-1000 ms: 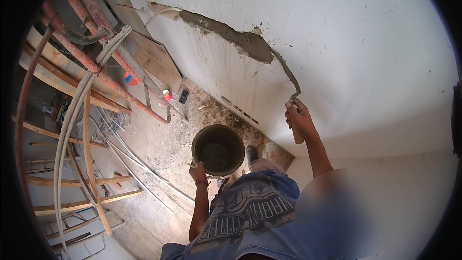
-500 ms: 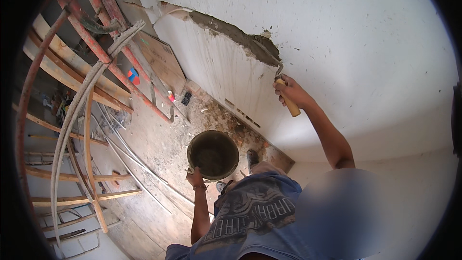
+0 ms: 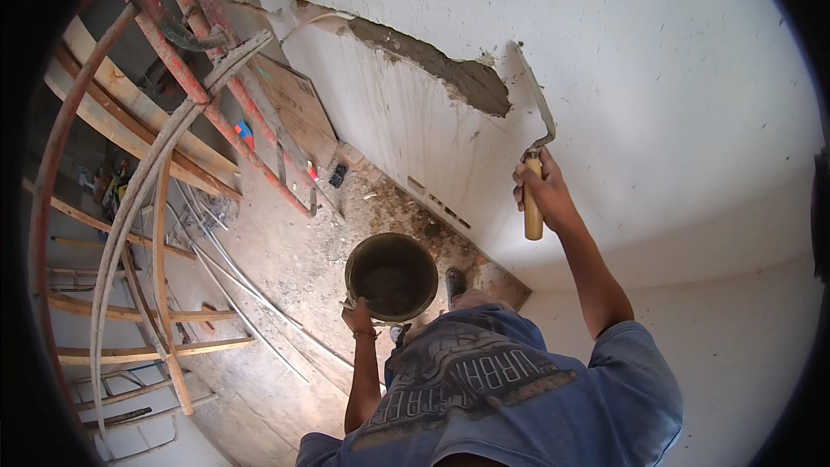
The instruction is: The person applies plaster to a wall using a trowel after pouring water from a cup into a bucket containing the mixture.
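Note:
My right hand (image 3: 545,188) is closed round the wooden handle of a trowel (image 3: 534,99). Its narrow metal blade points up along the white wall (image 3: 622,78), just right of a long gouge packed with wet grey mortar (image 3: 432,60). Whether the blade touches the wall I cannot tell. Low on the left, my left hand (image 3: 359,317) grips the rim of a dark round bucket (image 3: 350,272). Some greyish material (image 3: 391,285) lies in the shadowed bottom of the bucket.
Red scaffold tubes (image 3: 186,69) and bent timber strips (image 3: 130,147) crowd the left side. Long pale pipes (image 3: 246,285) lie on the dusty floor (image 3: 285,311). A brown board (image 3: 294,108) leans at the wall. Rubble (image 3: 424,225) runs along the wall's foot, near my shoe (image 3: 455,281).
My right hand has drawn the trowel off the mortar to the right and turned its blade more upright. The bucket and my left hand have shifted slightly right in the view.

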Demonstrator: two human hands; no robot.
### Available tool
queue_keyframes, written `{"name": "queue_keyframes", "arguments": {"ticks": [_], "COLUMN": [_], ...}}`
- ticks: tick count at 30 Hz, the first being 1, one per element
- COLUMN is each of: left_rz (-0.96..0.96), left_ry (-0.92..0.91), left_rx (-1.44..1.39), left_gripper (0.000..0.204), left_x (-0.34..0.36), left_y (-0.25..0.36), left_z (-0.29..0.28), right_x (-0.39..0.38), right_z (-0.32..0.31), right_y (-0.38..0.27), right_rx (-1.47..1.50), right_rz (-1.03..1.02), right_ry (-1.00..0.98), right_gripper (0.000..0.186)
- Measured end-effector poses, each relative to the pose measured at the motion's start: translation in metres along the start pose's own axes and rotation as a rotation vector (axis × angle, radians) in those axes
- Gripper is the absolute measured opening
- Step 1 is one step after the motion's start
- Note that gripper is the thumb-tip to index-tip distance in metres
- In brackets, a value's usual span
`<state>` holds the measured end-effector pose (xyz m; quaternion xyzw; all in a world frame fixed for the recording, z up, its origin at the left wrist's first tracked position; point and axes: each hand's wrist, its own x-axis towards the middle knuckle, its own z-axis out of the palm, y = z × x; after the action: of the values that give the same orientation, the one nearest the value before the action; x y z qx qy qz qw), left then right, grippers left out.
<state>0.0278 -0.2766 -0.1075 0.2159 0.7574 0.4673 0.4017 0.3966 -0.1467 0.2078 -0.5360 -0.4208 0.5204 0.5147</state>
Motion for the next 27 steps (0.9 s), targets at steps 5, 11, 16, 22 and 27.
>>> {"name": "queue_keyframes", "arguments": {"ticks": [5, 11, 16, 22, 27], "left_rz": [0.083, 0.068, 0.104, -0.039, 0.057], "left_ry": [0.015, 0.061, 0.051, 0.006, 0.028], "left_rx": [-0.010, -0.066, -0.067, -0.015, 0.039], "left_gripper": [0.031, 0.029, 0.030, 0.031, 0.031], "left_x": [0.014, 0.006, 0.003, -0.005, -0.003], "left_y": [0.002, 0.012, -0.003, -0.012, -0.011], "left_z": [-0.013, -0.002, 0.004, 0.004, -0.008], "right_x": [0.030, 0.082, 0.062, 0.038, 0.010], "right_z": [0.012, -0.003, 0.003, -0.013, -0.007], "right_y": [0.059, 0.053, 0.022, -0.022, -0.012], "right_rx": [-0.034, -0.015, 0.068, 0.079, -0.026], "right_rz": [0.257, 0.330, 0.323, 0.315, 0.236], "right_ry": [-0.129, -0.139, -0.092, -0.118, -0.067], "right_gripper": [0.016, 0.018, 0.018, 0.020, 0.022]}}
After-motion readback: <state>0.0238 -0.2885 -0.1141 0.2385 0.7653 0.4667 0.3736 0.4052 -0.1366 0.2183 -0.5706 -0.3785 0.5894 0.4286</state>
